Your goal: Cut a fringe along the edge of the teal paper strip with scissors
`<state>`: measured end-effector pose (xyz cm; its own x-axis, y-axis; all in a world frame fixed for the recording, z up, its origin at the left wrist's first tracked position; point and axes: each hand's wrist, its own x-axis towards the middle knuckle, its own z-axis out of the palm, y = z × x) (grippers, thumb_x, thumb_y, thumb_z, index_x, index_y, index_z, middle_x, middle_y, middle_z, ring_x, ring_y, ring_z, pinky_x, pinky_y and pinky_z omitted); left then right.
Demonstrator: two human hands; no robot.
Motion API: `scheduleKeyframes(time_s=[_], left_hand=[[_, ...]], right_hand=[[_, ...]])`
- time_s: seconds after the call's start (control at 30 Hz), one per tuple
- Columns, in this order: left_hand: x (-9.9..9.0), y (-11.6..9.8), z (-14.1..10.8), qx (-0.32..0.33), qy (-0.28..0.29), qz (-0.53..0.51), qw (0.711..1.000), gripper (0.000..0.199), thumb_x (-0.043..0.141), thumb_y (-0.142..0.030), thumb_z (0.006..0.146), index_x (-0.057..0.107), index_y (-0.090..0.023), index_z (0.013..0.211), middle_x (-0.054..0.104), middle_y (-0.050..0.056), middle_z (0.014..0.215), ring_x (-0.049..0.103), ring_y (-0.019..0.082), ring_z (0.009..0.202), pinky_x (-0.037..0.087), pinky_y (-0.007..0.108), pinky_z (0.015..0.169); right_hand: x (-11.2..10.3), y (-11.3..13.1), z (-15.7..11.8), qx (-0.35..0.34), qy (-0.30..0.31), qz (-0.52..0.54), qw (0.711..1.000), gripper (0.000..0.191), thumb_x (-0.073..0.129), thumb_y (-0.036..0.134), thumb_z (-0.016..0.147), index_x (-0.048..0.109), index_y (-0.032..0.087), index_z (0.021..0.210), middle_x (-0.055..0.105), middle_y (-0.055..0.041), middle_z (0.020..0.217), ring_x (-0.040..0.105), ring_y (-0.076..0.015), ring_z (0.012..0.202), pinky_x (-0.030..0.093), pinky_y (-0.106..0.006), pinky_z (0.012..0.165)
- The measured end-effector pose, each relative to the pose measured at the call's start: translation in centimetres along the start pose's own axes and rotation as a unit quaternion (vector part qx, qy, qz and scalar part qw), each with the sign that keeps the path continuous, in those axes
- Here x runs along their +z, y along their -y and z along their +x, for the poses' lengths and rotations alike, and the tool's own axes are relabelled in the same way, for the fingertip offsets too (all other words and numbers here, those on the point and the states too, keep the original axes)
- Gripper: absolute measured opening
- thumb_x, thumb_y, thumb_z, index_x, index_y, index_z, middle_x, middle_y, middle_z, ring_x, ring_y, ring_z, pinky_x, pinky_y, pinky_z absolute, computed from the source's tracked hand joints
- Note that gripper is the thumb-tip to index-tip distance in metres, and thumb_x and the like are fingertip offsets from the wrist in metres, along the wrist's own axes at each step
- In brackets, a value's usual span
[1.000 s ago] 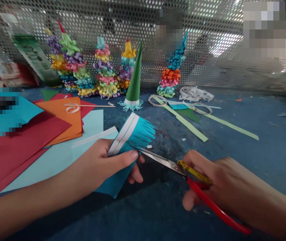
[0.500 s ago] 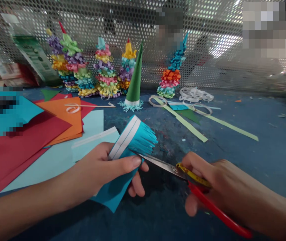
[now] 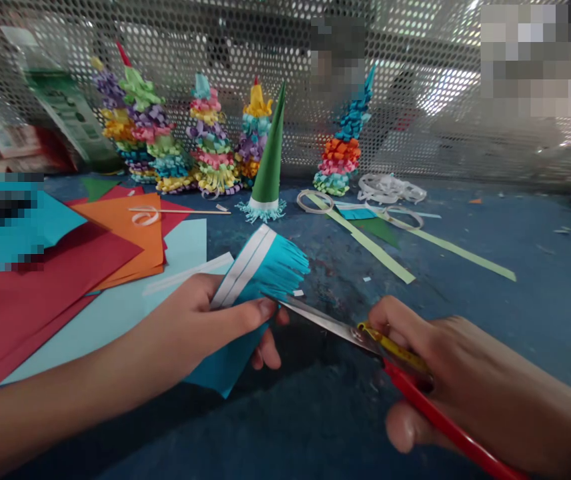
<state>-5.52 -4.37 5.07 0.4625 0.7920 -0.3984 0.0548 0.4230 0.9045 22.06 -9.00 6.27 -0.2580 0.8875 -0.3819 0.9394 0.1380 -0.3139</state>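
My left hand (image 3: 215,327) pinches a folded piece of blue paper (image 3: 270,263) between thumb and fingers. White tape runs along the paper's upper left side, and its right edge is cut into a fine fringe. My right hand (image 3: 445,373) grips scissors (image 3: 330,321) with red and yellow handles. Their blades look nearly closed, with the tips at the paper just above my left thumb. Behind the fringe stands a green paper cone (image 3: 269,167) with a white band and light blue fringe at its base.
Red sheets (image 3: 55,293), orange sheets (image 3: 135,233) and light blue paper (image 3: 185,247) lie at left, with a thin stick (image 3: 180,211). Colourful fringed cones (image 3: 210,140) stand before a perforated metal panel (image 3: 415,133). Pale green strips (image 3: 375,250) and tape rolls (image 3: 390,189) lie at back right.
The blue paper and my left hand have shifted slightly up and left. My right hand has moved a little to the right with the scissors. A small white scrap now shows beside the fringe.
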Motion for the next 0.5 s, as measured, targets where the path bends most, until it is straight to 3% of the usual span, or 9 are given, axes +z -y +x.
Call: scheduleKeyframes(time_s=[0.17,0.33,0.5], left_hand=[[0.30,-0.06,-0.30,0.036,-0.044,0.050,0.997,0.021,0.073,-0.029,0.093,0.079,-0.022,0.074,0.081,-0.002,0.063,0.071,0.014,0.062,0.055,0.020,0.062],[0.04,0.39,0.03,0.116,-0.007,0.063,0.991,0.029,0.071,-0.024,0.092,0.079,-0.024,0.065,0.078,-0.005,0.064,0.073,0.012,0.061,0.054,0.016,0.057],[-0.48,0.77,0.37,0.117,-0.011,0.074,0.990,0.031,0.070,-0.025,0.095,0.081,-0.026,0.066,0.078,-0.005,0.065,0.075,0.012,0.063,0.057,0.016,0.058]], right_hand=[[0.04,0.09,0.28,0.008,0.019,0.001,1.000,0.037,0.084,0.031,0.077,0.050,0.031,0.092,0.079,0.0014,0.065,0.078,-0.0297,0.060,0.048,-0.029,0.050],[0.05,0.07,0.22,0.007,0.032,0.020,0.999,0.037,0.082,0.031,0.075,0.049,0.030,0.093,0.082,-0.0008,0.070,0.080,-0.0328,0.066,0.052,-0.032,0.054],[-0.01,0.26,0.38,0.031,0.046,0.020,0.998,0.036,0.081,0.030,0.077,0.049,0.030,0.094,0.082,-0.0006,0.070,0.080,-0.0326,0.067,0.055,-0.034,0.056]])
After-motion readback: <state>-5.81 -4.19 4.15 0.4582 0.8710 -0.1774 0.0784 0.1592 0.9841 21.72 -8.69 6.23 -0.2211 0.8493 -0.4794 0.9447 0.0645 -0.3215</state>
